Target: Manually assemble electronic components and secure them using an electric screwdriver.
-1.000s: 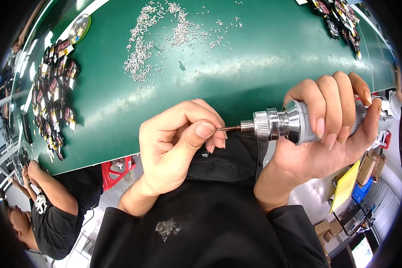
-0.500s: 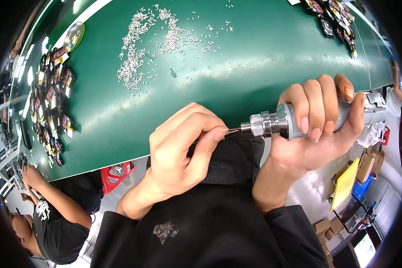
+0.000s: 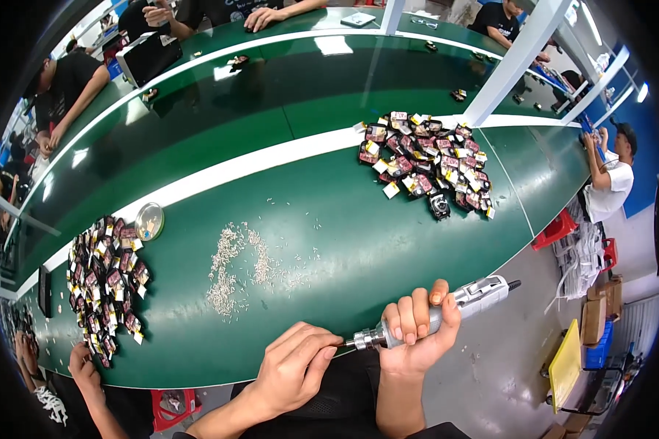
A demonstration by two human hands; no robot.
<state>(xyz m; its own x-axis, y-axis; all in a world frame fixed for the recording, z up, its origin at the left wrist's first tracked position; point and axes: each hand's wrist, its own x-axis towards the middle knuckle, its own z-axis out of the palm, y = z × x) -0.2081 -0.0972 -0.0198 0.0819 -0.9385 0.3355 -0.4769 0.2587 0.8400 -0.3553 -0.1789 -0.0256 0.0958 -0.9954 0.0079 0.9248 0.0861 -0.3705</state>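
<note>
My right hand (image 3: 419, 329) is wrapped round the grey body of an electric screwdriver (image 3: 482, 293), which lies nearly level with its bit to the left. My left hand (image 3: 294, 366) is closed in a pinch, thumb and forefinger at the tip of the screwdriver bit (image 3: 348, 343). Whether a small screw is between those fingertips is hidden. Both hands are at the near edge of the green table (image 3: 329, 278). Beyond them, small silvery screw-like pieces (image 3: 227, 282) lie scattered in a loose arc.
Black parts with pale tags form one heap at left (image 3: 102, 285) and another at far right (image 3: 425, 157). Beside the left heap is a round clear dish (image 3: 150, 221). A white post (image 3: 516, 62) rises at the back. A co-worker's hand (image 3: 85, 369) is at lower left.
My view has lifted, so more of the table and the people beyond it show, and my hands appear lower. Both hands keep the same hold.
</note>
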